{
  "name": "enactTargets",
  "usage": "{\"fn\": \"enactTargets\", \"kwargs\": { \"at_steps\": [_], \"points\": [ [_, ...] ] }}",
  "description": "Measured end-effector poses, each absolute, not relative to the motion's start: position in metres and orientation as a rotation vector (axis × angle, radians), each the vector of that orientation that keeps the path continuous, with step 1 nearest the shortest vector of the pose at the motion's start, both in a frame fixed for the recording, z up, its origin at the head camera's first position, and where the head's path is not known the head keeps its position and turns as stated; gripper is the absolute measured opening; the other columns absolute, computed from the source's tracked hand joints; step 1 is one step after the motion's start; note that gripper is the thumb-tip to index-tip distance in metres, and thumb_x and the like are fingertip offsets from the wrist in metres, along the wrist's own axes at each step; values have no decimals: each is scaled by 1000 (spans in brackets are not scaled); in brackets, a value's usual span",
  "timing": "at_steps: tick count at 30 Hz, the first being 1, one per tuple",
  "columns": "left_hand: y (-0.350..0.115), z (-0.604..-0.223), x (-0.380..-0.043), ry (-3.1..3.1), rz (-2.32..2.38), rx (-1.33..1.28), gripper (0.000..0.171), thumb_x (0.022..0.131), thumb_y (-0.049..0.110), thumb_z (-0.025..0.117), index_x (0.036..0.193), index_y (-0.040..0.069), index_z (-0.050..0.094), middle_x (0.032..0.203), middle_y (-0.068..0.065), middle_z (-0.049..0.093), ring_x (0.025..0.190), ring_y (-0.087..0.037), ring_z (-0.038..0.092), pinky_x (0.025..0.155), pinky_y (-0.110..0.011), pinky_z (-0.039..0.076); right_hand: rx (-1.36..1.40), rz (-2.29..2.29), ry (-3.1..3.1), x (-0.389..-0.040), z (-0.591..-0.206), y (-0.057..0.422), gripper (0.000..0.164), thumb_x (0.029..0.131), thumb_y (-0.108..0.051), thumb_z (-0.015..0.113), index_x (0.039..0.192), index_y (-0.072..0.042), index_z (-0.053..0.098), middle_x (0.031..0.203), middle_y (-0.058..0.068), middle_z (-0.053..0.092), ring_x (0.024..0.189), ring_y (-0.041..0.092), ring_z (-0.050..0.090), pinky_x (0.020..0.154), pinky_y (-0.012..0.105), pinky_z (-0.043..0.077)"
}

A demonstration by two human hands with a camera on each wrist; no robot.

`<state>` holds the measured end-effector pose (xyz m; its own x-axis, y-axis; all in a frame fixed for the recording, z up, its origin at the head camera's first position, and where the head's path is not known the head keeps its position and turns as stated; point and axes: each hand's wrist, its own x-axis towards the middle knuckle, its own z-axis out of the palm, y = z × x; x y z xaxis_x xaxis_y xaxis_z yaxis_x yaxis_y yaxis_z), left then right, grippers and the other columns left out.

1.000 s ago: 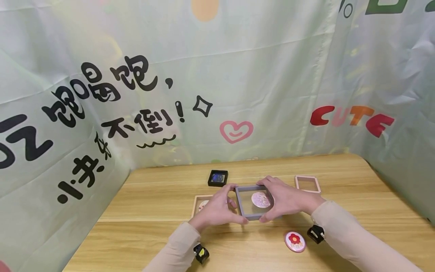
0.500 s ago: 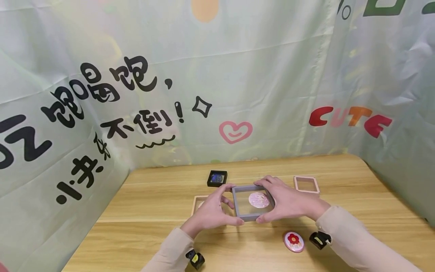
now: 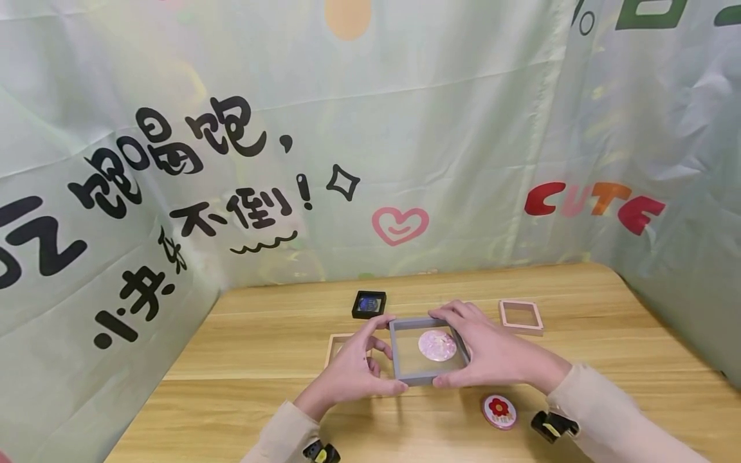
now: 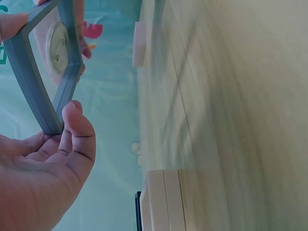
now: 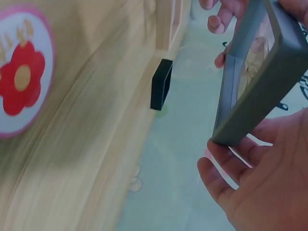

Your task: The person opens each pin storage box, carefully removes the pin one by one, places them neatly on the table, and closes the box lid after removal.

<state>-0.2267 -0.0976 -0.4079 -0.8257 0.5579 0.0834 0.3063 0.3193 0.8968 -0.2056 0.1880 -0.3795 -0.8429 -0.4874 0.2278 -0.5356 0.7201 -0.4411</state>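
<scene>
Soft, fairly bright light fills the mostly crisp head view, leaving a pale sheen on the folded right side of the whitish-green printed fabric curtain and diffuse shadows on the light-brown wooden tabletop below the grey square frame. Both wrist views look dimmer, hazier and bluish, with smeared wood grain.

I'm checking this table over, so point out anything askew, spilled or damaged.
Only one mild oddity: the pink disc sits off-centre in the grey frame, nearer its right side in the head view, leaving uneven gaps. No spill or damage shows.
</scene>
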Motion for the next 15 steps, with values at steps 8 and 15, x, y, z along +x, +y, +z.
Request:
{"fn": "enactTargets", "kwargs": {
  "at_steps": [8, 15],
  "points": [
    [-105, -407, -215, 2318, 1567, 829, 110, 72, 19, 95, 163, 35, 36, 149, -12, 49, 82, -23, 62, 71, -23, 57, 836, 738, -2740, -192, -375, 182, 105, 74, -76, 84, 152, -12, 55, 143, -1, 57, 129, 22, 54, 101, 53, 57],
    [-108, -407, -202, 2385, 1566, 883, 117, 69, 18, 96, 164, 40, 32, 129, -10, 60, 95, -23, 62, 72, -28, 60, 846, 715, -2696, -181, -375, 179, 103, 75, -79, 81, 152, -15, 56, 143, -4, 57, 126, 17, 54, 96, 46, 58]
  ]
}}
